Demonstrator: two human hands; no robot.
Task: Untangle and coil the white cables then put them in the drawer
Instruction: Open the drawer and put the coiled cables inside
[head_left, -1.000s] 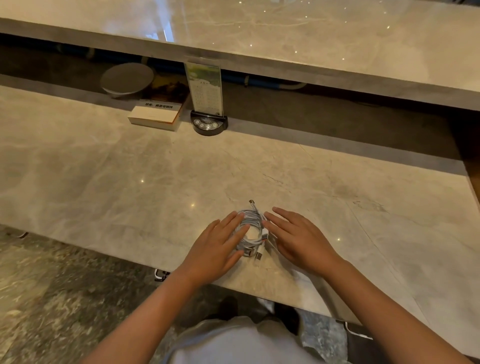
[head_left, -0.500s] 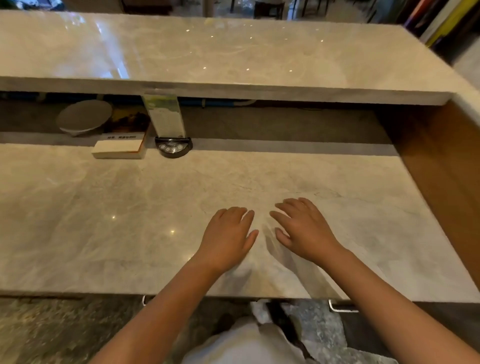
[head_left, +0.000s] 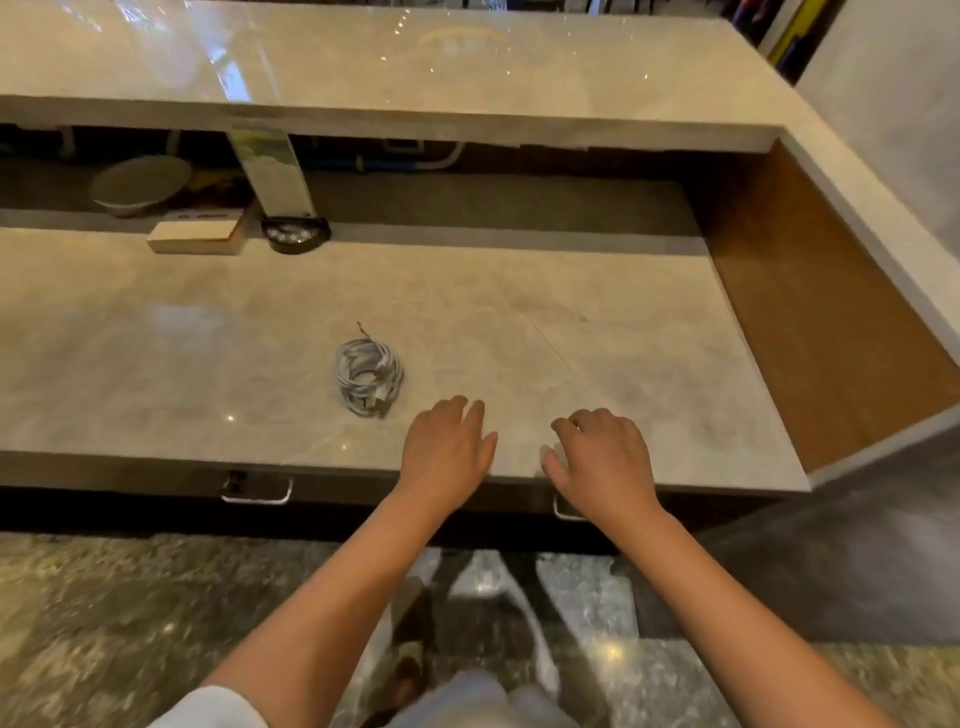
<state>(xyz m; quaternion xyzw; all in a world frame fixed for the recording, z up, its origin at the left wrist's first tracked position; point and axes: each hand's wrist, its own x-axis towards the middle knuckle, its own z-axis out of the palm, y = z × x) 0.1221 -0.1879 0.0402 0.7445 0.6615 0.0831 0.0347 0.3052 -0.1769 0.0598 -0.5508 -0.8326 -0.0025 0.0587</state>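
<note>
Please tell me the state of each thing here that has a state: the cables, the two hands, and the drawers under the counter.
white cables: coiled in a bundle, lying on the counter, no hand touching them.
left hand: open, fingers relaxed, over the counter edge, holding nothing.
right hand: open, fingers loosely bent, holding nothing.
left drawer handle: untouched; that drawer looks closed.
right drawer handle: mostly hidden behind the right wrist.

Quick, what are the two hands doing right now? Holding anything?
Left hand: open, flat near the counter edge, holding nothing.
Right hand: open, fingers loosely bent, holding nothing.
The coiled white cables lie apart from both.
</note>
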